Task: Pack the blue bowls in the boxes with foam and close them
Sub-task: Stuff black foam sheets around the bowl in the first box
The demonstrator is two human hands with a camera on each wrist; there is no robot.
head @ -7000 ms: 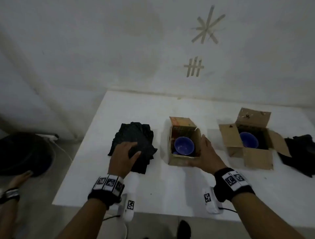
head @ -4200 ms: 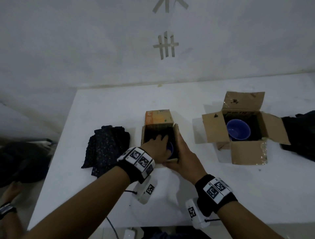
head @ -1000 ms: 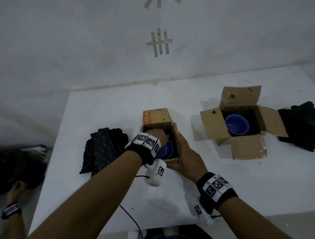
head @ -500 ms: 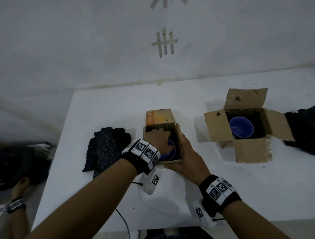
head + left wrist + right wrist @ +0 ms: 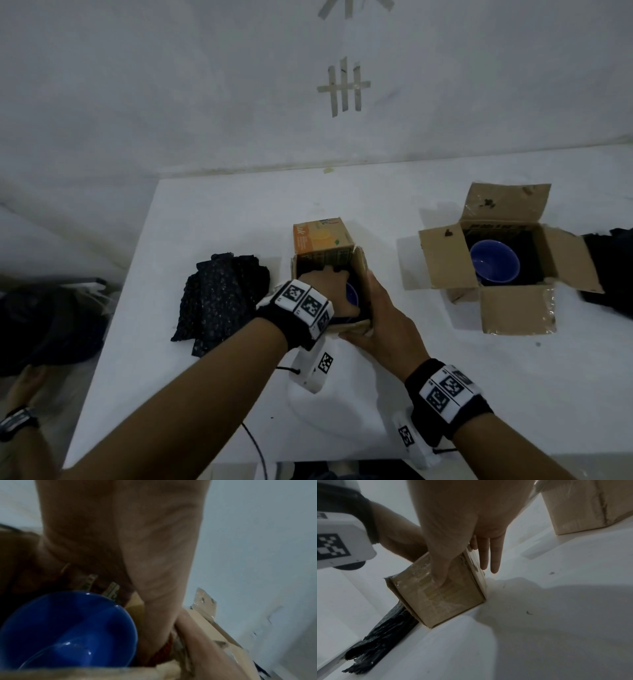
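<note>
Both hands are working one box (image 5: 329, 274): the right (image 5: 380, 322) bracing its near corner flat-fingered, the left (image 5: 329, 287) reaching inside over the bowl (image 5: 68, 630), grip hidden.

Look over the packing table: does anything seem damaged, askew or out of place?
Mostly tidy. The large box has dark stains on its back flap and left flap. The small box shows a torn, frayed corner edge under its tape.
</note>
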